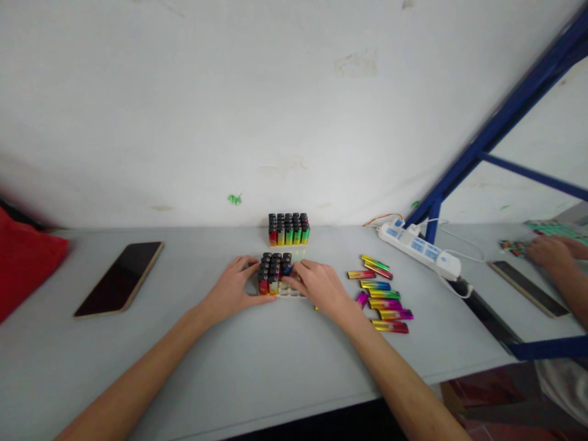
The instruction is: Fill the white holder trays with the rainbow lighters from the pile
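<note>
A white holder tray stands near the middle of the table with several black-topped lighters upright in its left part. Empty slots show at its front right. My left hand grips the tray's left end, thumb along the front and fingers behind. With bent fingers, my right hand holds a blue lighter at the tray's right side; the hand partly hides it. Behind them, a second full block of lighters stands near the wall, with red, yellow and green bodies.
Shiny coloured lighter-sized pieces lie scattered on the right. Beyond them is a white power strip with cables, beside a blue metal frame. A phone and red fabric are left. At far right, another person's hands work near a dark phone-like slab.
</note>
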{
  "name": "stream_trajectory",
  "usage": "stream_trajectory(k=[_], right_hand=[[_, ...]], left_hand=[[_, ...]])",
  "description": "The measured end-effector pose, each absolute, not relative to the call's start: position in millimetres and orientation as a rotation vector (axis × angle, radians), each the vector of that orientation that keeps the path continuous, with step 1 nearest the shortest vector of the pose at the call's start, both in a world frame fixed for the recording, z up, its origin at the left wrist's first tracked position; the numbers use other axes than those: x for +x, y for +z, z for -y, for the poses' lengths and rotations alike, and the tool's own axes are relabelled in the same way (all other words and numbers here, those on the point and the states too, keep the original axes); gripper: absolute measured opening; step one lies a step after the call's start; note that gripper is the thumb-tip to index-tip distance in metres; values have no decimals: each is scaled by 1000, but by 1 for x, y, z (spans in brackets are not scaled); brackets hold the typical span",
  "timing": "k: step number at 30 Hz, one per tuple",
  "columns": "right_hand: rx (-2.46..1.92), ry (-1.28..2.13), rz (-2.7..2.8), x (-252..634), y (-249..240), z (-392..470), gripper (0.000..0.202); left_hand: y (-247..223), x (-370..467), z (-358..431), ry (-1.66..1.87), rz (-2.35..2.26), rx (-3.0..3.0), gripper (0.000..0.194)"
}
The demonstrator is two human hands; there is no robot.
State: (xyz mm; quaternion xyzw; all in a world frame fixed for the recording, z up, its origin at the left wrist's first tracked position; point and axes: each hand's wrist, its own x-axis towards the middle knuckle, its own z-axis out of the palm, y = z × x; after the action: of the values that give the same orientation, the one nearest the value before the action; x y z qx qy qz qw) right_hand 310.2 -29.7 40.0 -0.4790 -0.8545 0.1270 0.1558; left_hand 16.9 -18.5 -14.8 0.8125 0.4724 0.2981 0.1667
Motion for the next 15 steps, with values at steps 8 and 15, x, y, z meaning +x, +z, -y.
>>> stream_trajectory(k=[8, 15], right_hand=[[-1491, 231, 2064, 453, 34, 8, 27], [-1784, 270, 2015, 569, 21, 13, 27]], left_hand=[[-16, 16, 15, 846, -1346, 2325, 71], [-19, 16, 13, 840, -1342, 2352, 77]])
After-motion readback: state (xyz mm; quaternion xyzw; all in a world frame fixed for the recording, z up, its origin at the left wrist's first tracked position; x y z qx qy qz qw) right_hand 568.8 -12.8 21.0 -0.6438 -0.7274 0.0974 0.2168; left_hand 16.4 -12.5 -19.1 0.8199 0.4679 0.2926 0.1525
